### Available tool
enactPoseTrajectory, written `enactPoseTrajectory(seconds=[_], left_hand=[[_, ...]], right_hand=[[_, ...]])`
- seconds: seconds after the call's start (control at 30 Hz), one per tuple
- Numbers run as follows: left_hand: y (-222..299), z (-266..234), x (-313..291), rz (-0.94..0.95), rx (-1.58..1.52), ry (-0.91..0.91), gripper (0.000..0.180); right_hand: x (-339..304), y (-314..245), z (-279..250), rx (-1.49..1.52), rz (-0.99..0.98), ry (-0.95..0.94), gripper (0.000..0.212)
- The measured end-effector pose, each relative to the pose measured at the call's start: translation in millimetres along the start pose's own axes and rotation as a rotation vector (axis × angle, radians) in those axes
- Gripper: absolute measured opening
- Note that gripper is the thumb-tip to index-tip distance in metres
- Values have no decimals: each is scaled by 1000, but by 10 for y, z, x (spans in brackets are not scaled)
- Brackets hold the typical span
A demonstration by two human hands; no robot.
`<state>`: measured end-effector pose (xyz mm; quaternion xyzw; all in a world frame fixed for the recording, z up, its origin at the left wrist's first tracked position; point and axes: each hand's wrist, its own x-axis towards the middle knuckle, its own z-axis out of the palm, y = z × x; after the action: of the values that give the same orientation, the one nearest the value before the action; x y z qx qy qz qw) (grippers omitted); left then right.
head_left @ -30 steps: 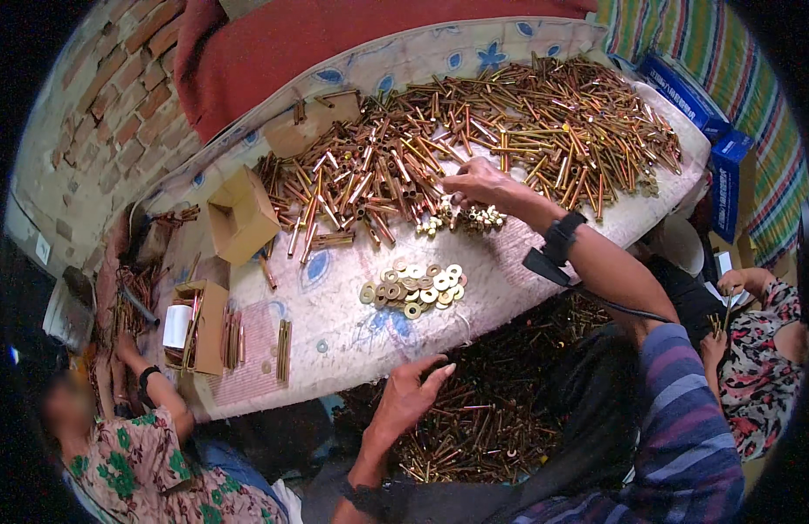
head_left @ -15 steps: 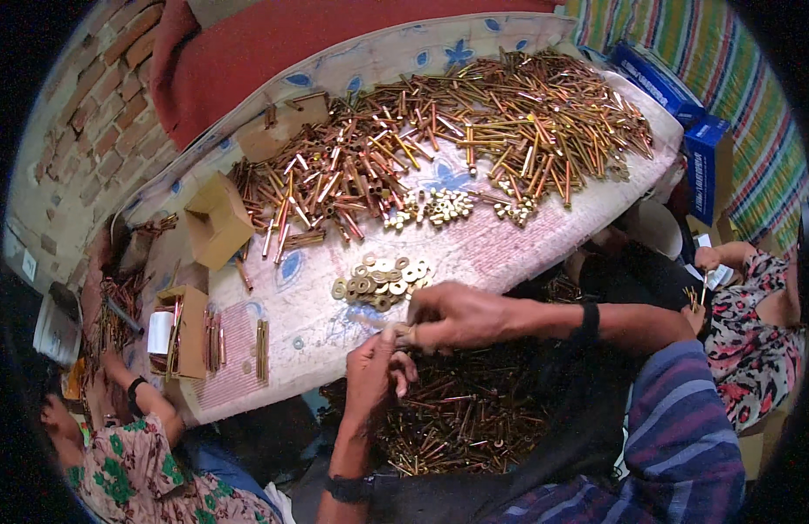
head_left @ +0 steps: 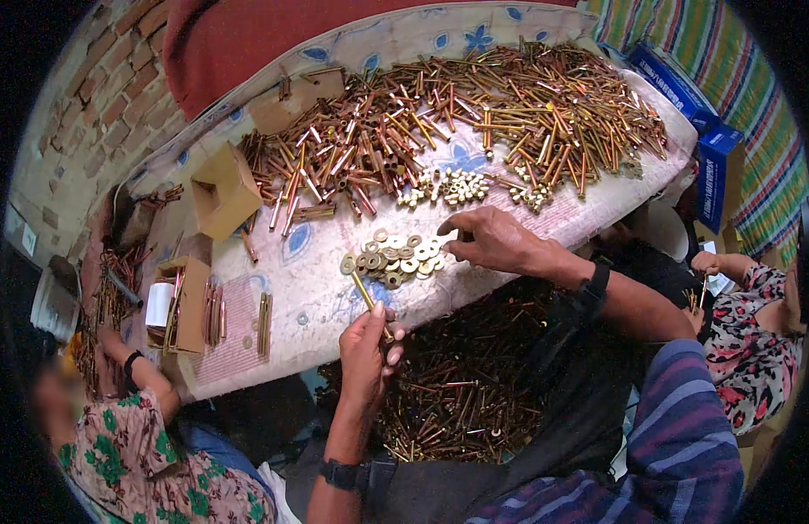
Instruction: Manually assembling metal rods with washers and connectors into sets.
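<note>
My left hand (head_left: 367, 346), below the table's near edge, is closed around a long gold-coloured bolt (head_left: 363, 290). The bolt slants up and to the left, its far end close to a washer at the edge of the washer pile (head_left: 392, 259). At the right side of that pile hovers my right hand (head_left: 496, 239), its finger and thumb apart and nothing visible between them. Behind the washers lies a cluster of small pale gold nuts (head_left: 441, 187). A wide heap of metal bolts and tubes (head_left: 378, 144) covers the far part of the table.
A cardboard box (head_left: 223, 192) and another holding a white roll (head_left: 193, 306) stand at left. More bolts lie in a dark pile (head_left: 461, 410) below the table edge. Co-workers sit at left (head_left: 151, 454) and right (head_left: 750, 341). Blue boxes (head_left: 719, 170) stand at far right.
My hands were together at the table's near edge and have parted. The right hand has moved up and right to the washers; the left still holds the bolt, now plainly visible.
</note>
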<state>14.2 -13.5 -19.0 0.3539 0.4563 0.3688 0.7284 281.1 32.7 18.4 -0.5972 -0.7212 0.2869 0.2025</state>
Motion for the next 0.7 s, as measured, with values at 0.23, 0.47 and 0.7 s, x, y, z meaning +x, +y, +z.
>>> enactPoseTrajectory(seconds=[0.23, 0.47, 0.7], left_hand=[[-55, -27, 30, 19, 13, -6, 32], [-88, -9, 42, 12, 108, -10, 34], [-77, 36, 57, -48, 224, -39, 27]], right_hand=[[106, 103, 208, -232, -159, 39, 33], [122, 45, 167, -209, -76, 17, 29], [123, 143, 137, -65, -80, 35, 31]])
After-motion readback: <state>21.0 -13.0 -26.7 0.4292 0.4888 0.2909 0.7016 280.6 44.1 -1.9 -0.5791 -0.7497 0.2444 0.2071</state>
